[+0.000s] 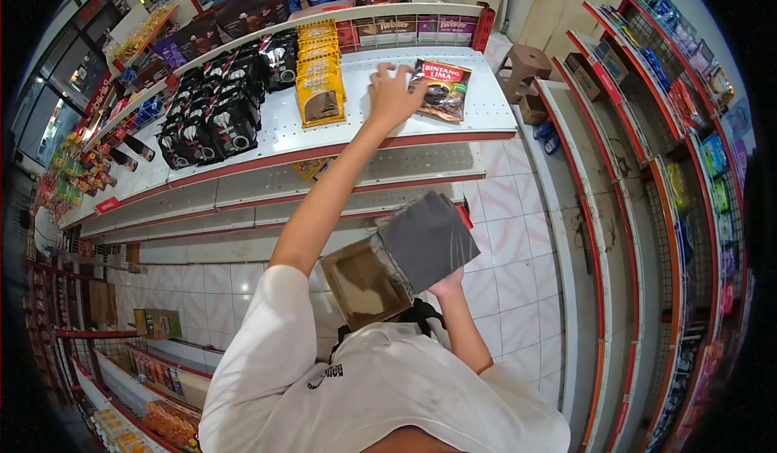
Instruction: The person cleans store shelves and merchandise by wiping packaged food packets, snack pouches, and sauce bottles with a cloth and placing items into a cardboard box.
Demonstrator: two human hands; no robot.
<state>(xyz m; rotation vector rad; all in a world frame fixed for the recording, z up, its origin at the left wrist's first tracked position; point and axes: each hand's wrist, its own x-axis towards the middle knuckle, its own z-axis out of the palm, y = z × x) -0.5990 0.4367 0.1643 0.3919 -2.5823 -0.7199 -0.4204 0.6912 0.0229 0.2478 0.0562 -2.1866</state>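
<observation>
My left hand (395,97) reaches over the white shelf (368,133), fingers apart, its thumb side at the left edge of a Bintang Lima pack (447,90). That pack lies on the shelf, its dark and red front up. To the left is a row of yellow ABC packs (320,97), and further left are stacked black packs (231,113). Low in front of my body, my right hand (447,283) grips an open cardboard box (360,279) under its dark grey flap (429,241). The box's brown inside shows no goods; some right fingers are hidden.
Twister packs (392,30) line the divider behind the shelf. More shelving (603,210) with goods runs down the right side. A brown stool (526,66) stands at the back right. Lower shelves (154,372) are at the bottom left, above floor tiles (514,234).
</observation>
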